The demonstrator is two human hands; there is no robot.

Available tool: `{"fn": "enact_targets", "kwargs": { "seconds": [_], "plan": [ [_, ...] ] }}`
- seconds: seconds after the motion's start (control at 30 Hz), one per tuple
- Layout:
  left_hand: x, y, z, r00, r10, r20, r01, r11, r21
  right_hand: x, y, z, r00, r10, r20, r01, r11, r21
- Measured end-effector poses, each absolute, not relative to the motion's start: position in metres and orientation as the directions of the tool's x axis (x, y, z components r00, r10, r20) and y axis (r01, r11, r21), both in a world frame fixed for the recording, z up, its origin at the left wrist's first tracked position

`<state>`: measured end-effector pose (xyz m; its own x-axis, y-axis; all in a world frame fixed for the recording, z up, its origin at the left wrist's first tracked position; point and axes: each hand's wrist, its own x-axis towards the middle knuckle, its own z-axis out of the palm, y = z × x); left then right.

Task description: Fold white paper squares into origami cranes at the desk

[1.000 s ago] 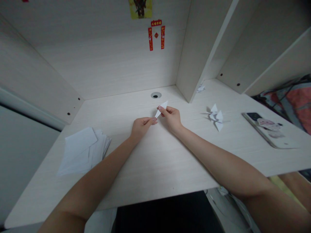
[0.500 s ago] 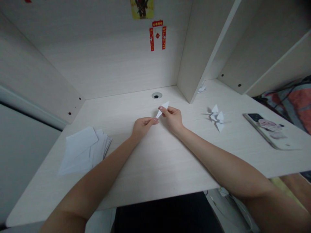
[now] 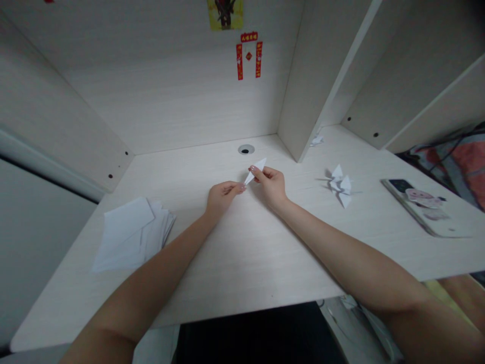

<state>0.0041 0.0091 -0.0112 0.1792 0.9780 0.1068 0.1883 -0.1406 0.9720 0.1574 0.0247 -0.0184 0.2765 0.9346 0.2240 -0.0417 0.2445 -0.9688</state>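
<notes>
Head view: both hands meet over the middle of the pale wood-grain desk [image 3: 242, 273], at a slim piece of folded white paper [image 3: 260, 165]. The right hand [image 3: 272, 186] pinches it between thumb and fingers, the thumb lying on top, with a pointed white end sticking out beyond the grip, away from the person. The left hand [image 3: 224, 195] has its thumb and fingertips closed together on the narrow near tip — a tight pinch, as far as it shows. The paper slants between them, just on the near side of the round cable grommet [image 3: 246, 149] and well apart from the other papers.

To the left, by the left forearm, lies a loose stack of white paper sheets [image 3: 127, 230], edges fanned out. On the right sits a cluster of white origami cranes [image 3: 340, 186], wings spread; how many is hard to tell. Beyond it a smartphone [image 3: 420, 205] lies back up, a cartoon sticker on its case. Another folded white paper piece [image 3: 317, 140] is partly hidden behind the upright divider panel [image 3: 322, 71]. Red couplet stickers [image 3: 249, 37] and a yellow picture card [image 3: 226, 14] — cut by the top edge — are on the back panel [image 3: 182, 91].
</notes>
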Motion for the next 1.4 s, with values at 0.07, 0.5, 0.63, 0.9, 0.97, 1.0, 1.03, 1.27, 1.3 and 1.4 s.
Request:
{"fn": "enact_targets", "kwargs": {
  "seconds": [0.07,0.5,0.63,0.9,0.97,1.0,1.03,1.27,1.3,1.4],
  "plan": [
    [0.004,0.0096,-0.0121,0.185,0.976,0.11,0.19,-0.145,0.971,0.157,0.0241,-0.0182,0.274,0.934,0.227,-0.033,0.246,-0.969],
    [0.0049,0.011,-0.0092,0.212,0.975,0.07,0.186,-0.11,0.976,0.1551,0.0218,-0.015,0.252,0.942,0.223,-0.06,0.245,-0.968],
    [0.0044,0.0122,-0.0101,0.193,0.976,0.096,0.161,-0.129,0.978,0.1547,0.0221,-0.0117,0.199,0.962,0.189,-0.124,0.216,-0.968],
    [0.0048,0.0122,-0.009,0.156,0.981,0.119,0.111,-0.137,0.984,0.1497,0.019,-0.0117,-0.014,0.989,0.15,-0.11,0.148,-0.983],
    [0.0053,0.0113,-0.0076,0.168,0.979,0.117,0.112,-0.137,0.984,0.1492,0.0176,-0.0114,0.003,0.987,0.16,-0.089,0.16,-0.983],
    [0.0054,0.0109,-0.0071,0.173,0.978,0.117,0.113,-0.138,0.984,0.1491,0.0172,-0.0113,0.015,0.986,0.167,-0.084,0.167,-0.982],
    [0.0054,0.0106,-0.0067,0.178,0.977,0.117,0.115,-0.138,0.984,0.1492,0.0169,-0.0112,0.021,0.985,0.173,-0.078,0.175,-0.982],
    [0.0042,0.0114,-0.0084,0.213,0.969,0.128,0.157,-0.164,0.974,0.1492,0.0187,-0.0164,0.041,0.967,0.25,0.042,0.249,-0.968],
    [0.0041,0.0117,-0.0089,0.213,0.968,0.133,0.17,-0.171,0.971,0.149,0.0188,-0.0167,0.047,0.966,0.255,0.048,0.253,-0.966],
    [0.0039,0.0122,-0.0104,0.21,0.967,0.143,0.182,-0.182,0.966,0.1486,0.0183,-0.0151,0.059,0.967,0.246,0.011,0.246,-0.969]
  ]
}}
